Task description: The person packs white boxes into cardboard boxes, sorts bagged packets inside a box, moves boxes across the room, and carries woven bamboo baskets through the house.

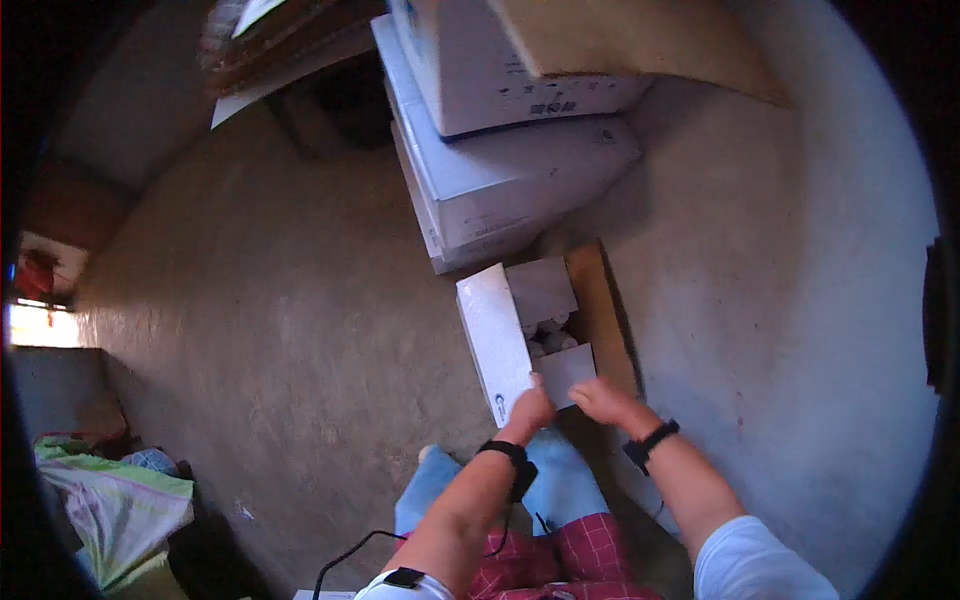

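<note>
A cardboard box (499, 350) stands on the floor in front of me, its white side flap (492, 330) and brown side flap (603, 315) spread to either side. Between the far and near flaps, a gap shows several pale, rounded items (553, 340) that I cannot name. My left hand (531, 410) is closed at the near end, its thumb by the seam between the white side flap and the near flap (562, 375). At that near flap's right corner, my right hand (607, 404) is closed with fingers pinched together. The undersides of both grips are hidden.
Large white cartons (520, 190) are stacked just beyond the box, with a brown cardboard sheet (650, 45) jutting out above. A pale wall (850, 330) rises on the right. Green and white cloth (125, 505) lies at lower left. A black cable (345, 555) runs near my lap.
</note>
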